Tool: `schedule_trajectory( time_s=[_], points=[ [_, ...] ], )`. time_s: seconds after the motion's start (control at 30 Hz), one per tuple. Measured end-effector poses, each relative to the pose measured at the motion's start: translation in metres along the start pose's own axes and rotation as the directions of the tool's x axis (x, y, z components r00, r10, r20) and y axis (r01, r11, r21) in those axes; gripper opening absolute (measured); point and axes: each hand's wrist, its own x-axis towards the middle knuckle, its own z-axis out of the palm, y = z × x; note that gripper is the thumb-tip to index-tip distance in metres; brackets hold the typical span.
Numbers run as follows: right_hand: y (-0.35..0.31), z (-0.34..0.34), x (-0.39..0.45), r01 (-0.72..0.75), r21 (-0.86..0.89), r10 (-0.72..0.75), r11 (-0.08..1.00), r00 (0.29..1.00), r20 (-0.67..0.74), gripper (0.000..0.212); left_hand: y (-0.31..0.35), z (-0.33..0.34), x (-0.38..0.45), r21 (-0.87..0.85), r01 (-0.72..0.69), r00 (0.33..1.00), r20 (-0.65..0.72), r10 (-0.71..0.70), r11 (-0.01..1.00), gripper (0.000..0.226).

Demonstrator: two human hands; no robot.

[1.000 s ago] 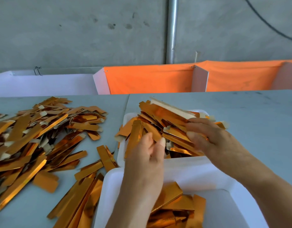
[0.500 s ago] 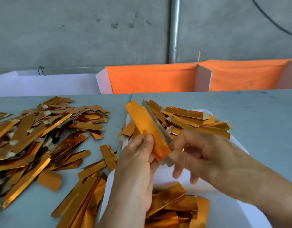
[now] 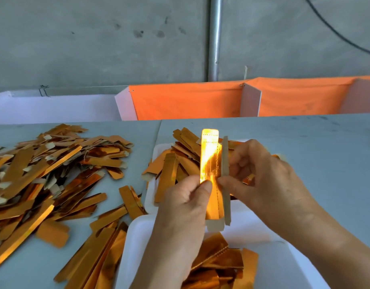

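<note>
Two hands on one upright gold strip [image 3: 209,159], long axis vertical.

Workshop: heaped gold strips [image 3: 55,163], concrete wall [image 3: 96,38]

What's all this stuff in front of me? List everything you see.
held strip: one, shiny gold, upright at centre
loose strips: many, gold, piled at left
far tray: one, white, centre, heaped with gold strips
near tray: one, white, front, holding gold pieces
table: one, pale grey, under everything
cloth: orange, along the far edge
pipe: one, grey metal, on the wall
cable: one, black, upper right
left hand: pinches the held strip low
right hand: pinches its grey flap
</note>
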Motion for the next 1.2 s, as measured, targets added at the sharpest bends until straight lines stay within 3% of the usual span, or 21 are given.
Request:
schedule_trajectory(
  time_s=[0.17, 0.33, 0.43, 0.53, 0.63, 0.7, 0.87, 1.03, 1.2],
  points=[
    [0.007, -0.006, 0.003, -0.159, 0.357, 0.098, 0.920, 0.978, 0.183, 0.016, -0.002, 0.003, 0.002, 0.016, -0.080, 0.995, -0.051, 0.081, 0.997, 0.016],
    [0.009, -0.010, 0.005, -0.210, 0.527, 0.069, 0.823, 0.959, 0.274, 0.009, -0.001, 0.002, 0.001, 0.075, -0.129, 0.988, -0.080, 0.135, 0.989, 0.018],
    [0.007, -0.011, 0.005, -0.235, 0.585, 0.017, 0.777, 0.935, 0.353, 0.027, -0.001, 0.000, 0.002, 0.127, -0.124, 0.990, -0.048, 0.131, 0.984, 0.021],
    [0.015, -0.015, 0.007, -0.320, 0.689, 0.057, 0.650, 0.925, 0.376, 0.023, 0.002, 0.000, 0.001, 0.030, -0.083, 0.996, 0.024, 0.083, 0.996, 0.030],
    [0.028, -0.021, 0.010, -0.489, 0.729, 0.105, 0.479, 0.856, 0.506, 0.039, 0.003, 0.000, 0.000, -0.076, 0.018, 0.996, 0.092, -0.011, 0.997, 0.025],
    [0.033, -0.022, 0.009, -0.565, 0.697, 0.085, 0.443, 0.800, 0.594, 0.050, 0.003, -0.001, 0.001, -0.131, 0.073, 0.991, 0.125, -0.056, 0.989, 0.017],
    [0.035, -0.017, 0.009, -0.571, 0.682, 0.031, 0.457, 0.776, 0.629, 0.060, 0.001, -0.001, 0.001, -0.143, 0.064, 0.985, 0.166, -0.040, 0.988, 0.015],
    [0.033, -0.013, 0.010, -0.520, 0.674, 0.016, 0.524, 0.798, 0.603, 0.048, 0.003, -0.001, 0.000, -0.105, 0.022, 0.973, 0.233, 0.003, 0.994, 0.015],
    [0.030, -0.010, 0.010, -0.391, 0.639, -0.015, 0.663, 0.846, 0.533, 0.026, 0.005, -0.003, -0.002, -0.009, -0.034, 0.962, 0.272, 0.035, 0.999, 0.019]
  ],
)
